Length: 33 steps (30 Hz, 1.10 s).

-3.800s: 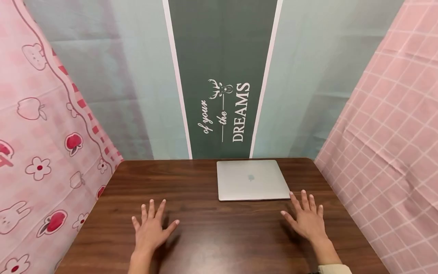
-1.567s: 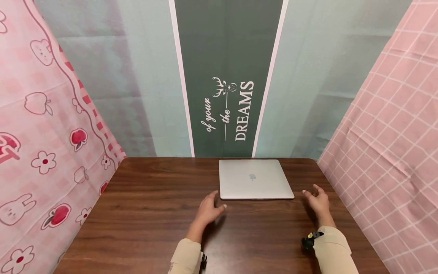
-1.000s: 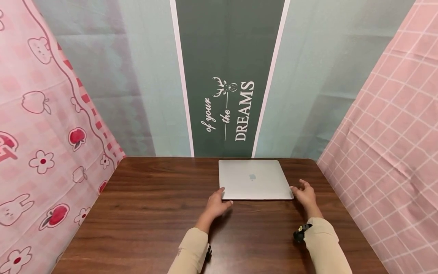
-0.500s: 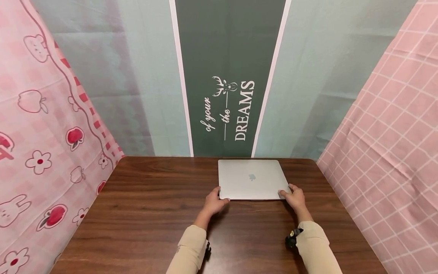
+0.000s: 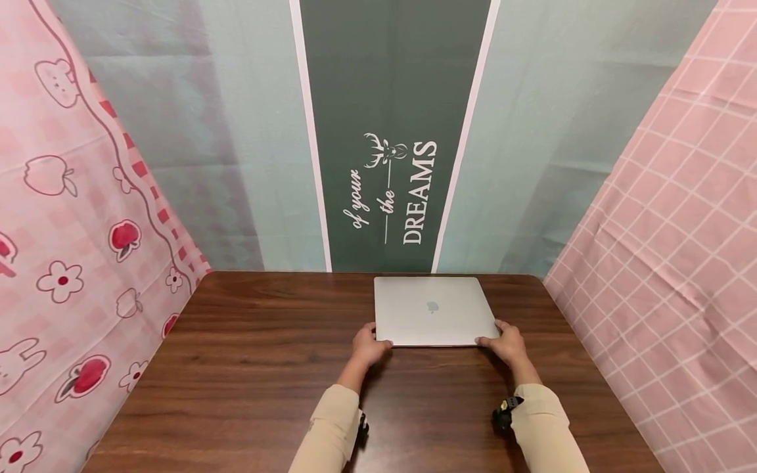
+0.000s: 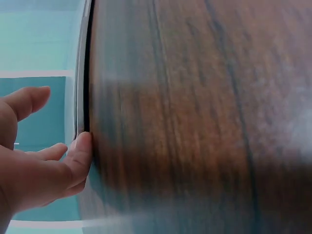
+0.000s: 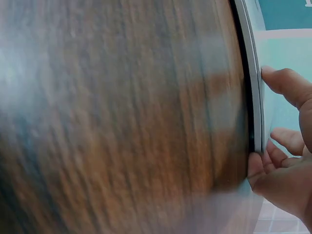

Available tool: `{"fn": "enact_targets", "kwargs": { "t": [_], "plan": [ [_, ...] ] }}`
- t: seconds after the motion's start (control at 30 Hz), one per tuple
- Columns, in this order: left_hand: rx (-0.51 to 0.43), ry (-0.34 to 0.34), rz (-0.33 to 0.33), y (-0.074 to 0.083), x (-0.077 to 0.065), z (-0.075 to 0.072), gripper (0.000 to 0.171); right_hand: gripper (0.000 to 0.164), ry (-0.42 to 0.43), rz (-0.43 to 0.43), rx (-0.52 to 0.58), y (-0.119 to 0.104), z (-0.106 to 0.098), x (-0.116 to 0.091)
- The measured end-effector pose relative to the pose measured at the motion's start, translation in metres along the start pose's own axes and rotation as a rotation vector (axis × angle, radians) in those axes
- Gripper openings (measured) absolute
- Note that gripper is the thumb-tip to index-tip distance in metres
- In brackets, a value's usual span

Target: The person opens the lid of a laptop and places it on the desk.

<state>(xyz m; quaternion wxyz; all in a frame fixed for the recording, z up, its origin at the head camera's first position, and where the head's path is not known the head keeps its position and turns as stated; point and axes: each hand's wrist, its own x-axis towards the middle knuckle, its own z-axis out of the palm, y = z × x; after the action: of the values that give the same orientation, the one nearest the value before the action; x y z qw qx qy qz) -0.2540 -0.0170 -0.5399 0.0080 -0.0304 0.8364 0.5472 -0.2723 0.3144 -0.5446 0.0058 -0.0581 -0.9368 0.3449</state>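
A closed silver laptop [image 5: 434, 322] lies flat near the far edge of the table, its lid with an apple logo facing up. My left hand [image 5: 368, 346] grips its near left corner, fingers at the side and thumb by the front edge. At the near right corner my right hand [image 5: 507, 343] holds on, thumb on the lid and fingers curled at the side. The left wrist view shows the laptop's thin edge [image 6: 83, 73] against the fingers [image 6: 80, 156]. In the right wrist view the fingertips [image 7: 256, 163] meet the corner of the laptop [image 7: 256, 97].
The dark wooden table [image 5: 248, 368] has rounded far corners. A green and pale-blue printed curtain [image 5: 378, 79] hangs right behind it. Pink curtains stand at the left [image 5: 65, 230] and right [image 5: 668, 230]. A black wrist camera [image 5: 504, 415] sits on the right sleeve.
Both hands came in from spread positions above the table to the laptop's near corners. The right thumb moved from beside the laptop onto its front corner. The laptop shows no clear shift.
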Motion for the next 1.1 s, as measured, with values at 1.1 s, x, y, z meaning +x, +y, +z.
{"fn": "enact_targets", "kwargs": {
  "t": [1.1],
  "plan": [
    [0.167,0.080,-0.063,-0.001,0.001,0.006,0.065,0.084,-0.069,0.036,-0.008,-0.007,-0.003,-0.010]
  ]
}}
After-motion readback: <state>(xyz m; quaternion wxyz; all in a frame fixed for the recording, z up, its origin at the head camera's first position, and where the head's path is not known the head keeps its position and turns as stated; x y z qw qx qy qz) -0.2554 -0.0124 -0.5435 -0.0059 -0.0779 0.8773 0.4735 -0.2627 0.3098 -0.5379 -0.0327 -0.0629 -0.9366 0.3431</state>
